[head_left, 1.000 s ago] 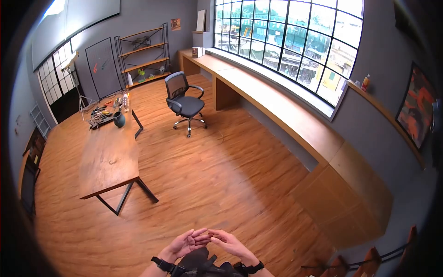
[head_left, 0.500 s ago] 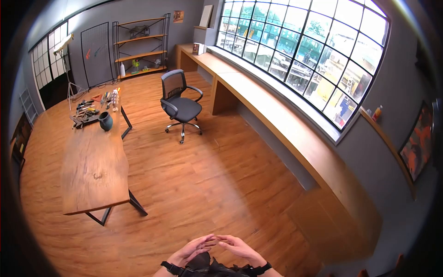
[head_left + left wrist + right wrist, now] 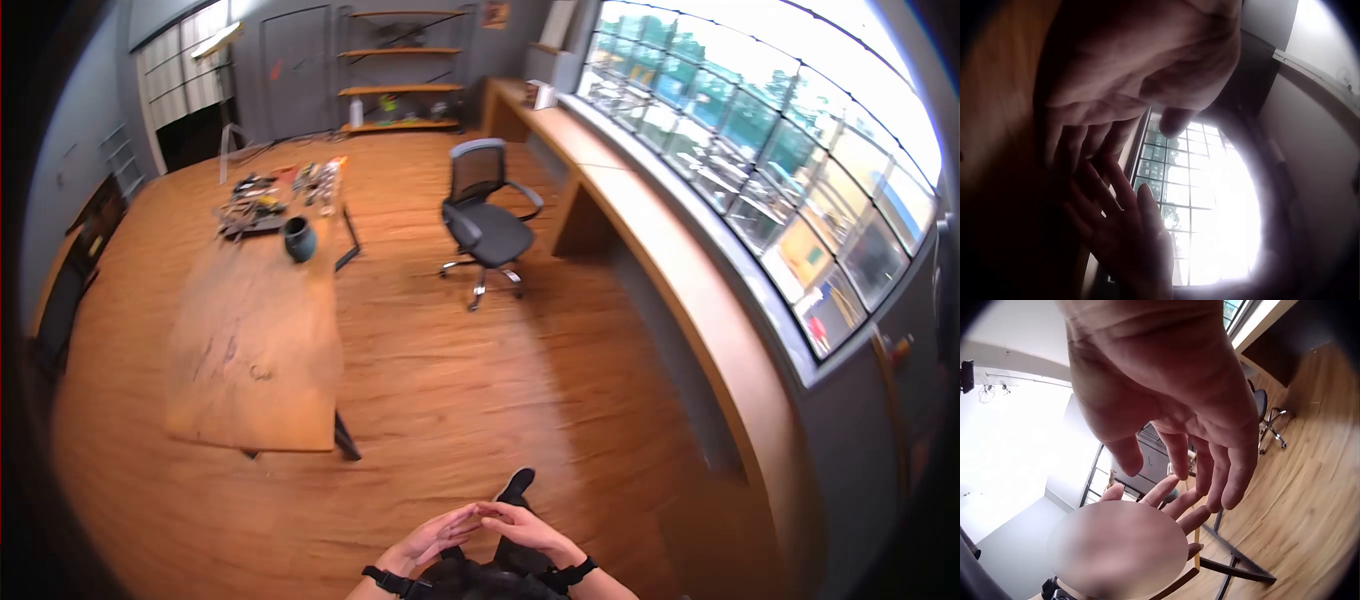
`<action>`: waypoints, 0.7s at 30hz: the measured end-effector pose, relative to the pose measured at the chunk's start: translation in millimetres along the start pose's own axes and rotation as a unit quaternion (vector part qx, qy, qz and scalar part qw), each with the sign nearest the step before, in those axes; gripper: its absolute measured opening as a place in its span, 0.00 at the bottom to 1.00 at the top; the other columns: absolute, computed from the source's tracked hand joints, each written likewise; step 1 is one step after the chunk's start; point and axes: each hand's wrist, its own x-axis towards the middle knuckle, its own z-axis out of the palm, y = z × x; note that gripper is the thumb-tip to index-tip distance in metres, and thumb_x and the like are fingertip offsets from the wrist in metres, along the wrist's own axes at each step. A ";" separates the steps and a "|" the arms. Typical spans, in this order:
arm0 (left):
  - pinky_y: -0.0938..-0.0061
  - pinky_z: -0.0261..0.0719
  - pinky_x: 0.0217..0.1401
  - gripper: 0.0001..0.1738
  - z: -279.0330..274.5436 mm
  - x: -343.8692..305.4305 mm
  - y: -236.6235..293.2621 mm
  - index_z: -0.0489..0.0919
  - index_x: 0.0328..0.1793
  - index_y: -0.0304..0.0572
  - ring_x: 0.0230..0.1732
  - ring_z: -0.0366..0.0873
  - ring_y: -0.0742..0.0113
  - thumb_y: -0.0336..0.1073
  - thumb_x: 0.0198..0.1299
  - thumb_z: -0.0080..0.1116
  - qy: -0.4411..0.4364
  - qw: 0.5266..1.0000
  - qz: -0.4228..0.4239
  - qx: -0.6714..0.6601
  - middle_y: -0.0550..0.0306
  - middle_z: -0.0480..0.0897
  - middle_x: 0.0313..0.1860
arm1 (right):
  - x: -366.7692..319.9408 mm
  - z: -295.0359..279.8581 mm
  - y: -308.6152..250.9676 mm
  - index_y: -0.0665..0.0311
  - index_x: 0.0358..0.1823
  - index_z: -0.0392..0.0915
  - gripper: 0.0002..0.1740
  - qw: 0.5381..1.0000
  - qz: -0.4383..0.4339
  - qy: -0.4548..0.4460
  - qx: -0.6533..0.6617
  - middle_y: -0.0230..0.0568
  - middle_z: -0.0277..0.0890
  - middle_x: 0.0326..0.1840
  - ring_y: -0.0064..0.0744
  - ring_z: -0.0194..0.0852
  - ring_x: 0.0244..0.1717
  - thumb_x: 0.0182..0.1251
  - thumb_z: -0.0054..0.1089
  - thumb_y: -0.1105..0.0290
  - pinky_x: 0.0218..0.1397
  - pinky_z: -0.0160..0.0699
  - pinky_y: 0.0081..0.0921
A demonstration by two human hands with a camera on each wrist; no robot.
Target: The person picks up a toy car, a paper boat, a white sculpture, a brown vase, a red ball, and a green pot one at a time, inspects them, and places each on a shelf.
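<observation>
My left hand (image 3: 435, 538) and right hand (image 3: 530, 532) are held in front of the body, low in the head view, with palms turned inward. Their relaxed fingers come together at the tips, and nothing is held in either. From the left wrist, the left palm (image 3: 1135, 69) hangs above the right hand (image 3: 1132, 250), fingers overlapping in this view. The right wrist view has the right hand (image 3: 1166, 387) above, fingers slightly bent down toward the fingers (image 3: 1161, 490) of the left hand. A blurred oval covers the left palm there. Each wrist wears a black strap (image 3: 570, 572).
A wooden table (image 3: 250, 340) stands ahead on the left, bearing a dark teal vase (image 3: 299, 240) and a cluster of tools (image 3: 252, 205). Beyond it are an office chair (image 3: 490, 230) and a shelf rack (image 3: 400, 90). A long counter (image 3: 690, 280) runs under the window. One shoe (image 3: 516, 486) shows on the floor.
The head view has swung: first table and chair shifted left, then right, and the window now lies farther right. A foot has come into view. The hands stay together at the fingertips.
</observation>
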 end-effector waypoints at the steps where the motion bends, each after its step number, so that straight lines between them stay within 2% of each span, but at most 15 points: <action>1: 0.64 0.52 0.79 0.36 -5.4 2.9 7.4 0.51 0.82 0.44 0.81 0.52 0.61 0.54 0.76 0.37 0.013 1.000 0.008 0.002 0.58 0.52 0.82 | 19.0 -4.3 1.3 0.70 0.71 0.65 0.29 1.000 -0.009 -0.022 0.008 0.43 0.74 0.65 0.28 0.73 0.60 0.75 0.56 0.60 0.63 0.71 0.24; 2: 0.64 0.51 0.79 0.36 -8.5 6.2 17.2 0.51 0.82 0.45 0.81 0.52 0.61 0.55 0.76 0.37 0.028 0.999 0.018 0.003 0.58 0.52 0.83 | 38.3 -9.9 -1.0 0.70 0.71 0.65 0.29 0.999 0.005 -0.040 0.016 0.43 0.72 0.66 0.29 0.73 0.62 0.75 0.55 0.61 0.64 0.71 0.25; 4: 0.62 0.47 0.81 0.36 -6.2 12.5 48.3 0.49 0.83 0.48 0.82 0.49 0.61 0.55 0.76 0.37 0.073 0.997 0.024 -0.016 0.56 0.51 0.83 | 72.9 -19.8 -20.1 0.69 0.71 0.64 0.27 0.996 0.006 -0.080 0.041 0.40 0.74 0.63 0.24 0.73 0.60 0.76 0.54 0.64 0.63 0.71 0.23; 7: 0.60 0.45 0.81 0.36 -29.4 46.7 80.1 0.48 0.83 0.47 0.83 0.47 0.61 0.55 0.76 0.37 0.110 0.992 0.047 -0.035 0.52 0.50 0.82 | 132.1 -46.6 -54.3 0.67 0.71 0.65 0.29 0.993 0.029 -0.111 -0.024 0.38 0.76 0.61 0.23 0.75 0.56 0.75 0.56 0.61 0.60 0.73 0.22; 10: 0.60 0.44 0.82 0.37 -49.0 92.0 122.5 0.46 0.83 0.46 0.83 0.45 0.61 0.55 0.77 0.37 0.115 0.989 0.088 -0.033 0.52 0.49 0.83 | 207.7 -97.8 -60.9 0.67 0.71 0.66 0.29 0.986 0.024 -0.158 -0.050 0.38 0.76 0.60 0.22 0.75 0.55 0.74 0.57 0.61 0.58 0.74 0.22; 12: 0.62 0.47 0.81 0.36 -45.6 116.7 157.6 0.46 0.83 0.46 0.82 0.49 0.62 0.54 0.77 0.37 0.155 0.982 0.102 -0.034 0.55 0.50 0.83 | 246.5 -122.0 -72.3 0.67 0.71 0.66 0.28 0.984 -0.004 -0.172 -0.054 0.38 0.76 0.61 0.22 0.75 0.55 0.74 0.57 0.61 0.58 0.74 0.23; 13: 0.63 0.50 0.80 0.36 -43.5 128.6 175.4 0.47 0.83 0.48 0.81 0.51 0.63 0.54 0.77 0.37 0.173 0.979 0.108 -0.027 0.56 0.52 0.82 | 260.5 -133.4 -96.9 0.67 0.71 0.66 0.28 0.981 0.025 -0.193 -0.024 0.38 0.75 0.63 0.23 0.74 0.56 0.74 0.57 0.62 0.60 0.73 0.23; 14: 0.65 0.52 0.79 0.35 -44.1 143.7 196.6 0.47 0.84 0.50 0.80 0.53 0.65 0.53 0.77 0.38 0.186 0.975 0.120 -0.020 0.57 0.53 0.82 | 270.4 -144.5 -124.3 0.67 0.70 0.66 0.28 0.983 -0.015 -0.180 -0.029 0.38 0.75 0.63 0.23 0.75 0.56 0.75 0.57 0.61 0.60 0.73 0.23; 15: 0.64 0.50 0.80 0.36 -38.3 153.9 220.0 0.47 0.83 0.48 0.80 0.51 0.65 0.53 0.77 0.38 0.205 0.972 0.116 -0.008 0.56 0.52 0.82 | 289.8 -158.6 -144.3 0.67 0.70 0.67 0.28 0.981 -0.001 -0.191 -0.035 0.39 0.75 0.64 0.26 0.74 0.59 0.75 0.56 0.61 0.62 0.72 0.24; 18: 0.63 0.49 0.80 0.37 -62.8 182.1 241.6 0.46 0.83 0.47 0.81 0.51 0.64 0.53 0.76 0.39 0.175 0.973 0.147 -0.036 0.57 0.50 0.83 | 322.9 -184.7 -164.6 0.68 0.70 0.67 0.28 0.975 0.026 -0.219 -0.019 0.41 0.73 0.65 0.29 0.72 0.62 0.74 0.56 0.61 0.66 0.70 0.26; 21: 0.61 0.49 0.80 0.38 -64.4 195.7 267.3 0.46 0.83 0.46 0.81 0.51 0.60 0.54 0.76 0.40 0.187 0.967 0.164 -0.048 0.56 0.51 0.83 | 356.1 -202.4 -183.5 0.67 0.70 0.67 0.28 0.969 0.021 -0.245 -0.031 0.41 0.73 0.66 0.30 0.72 0.62 0.74 0.57 0.60 0.66 0.69 0.27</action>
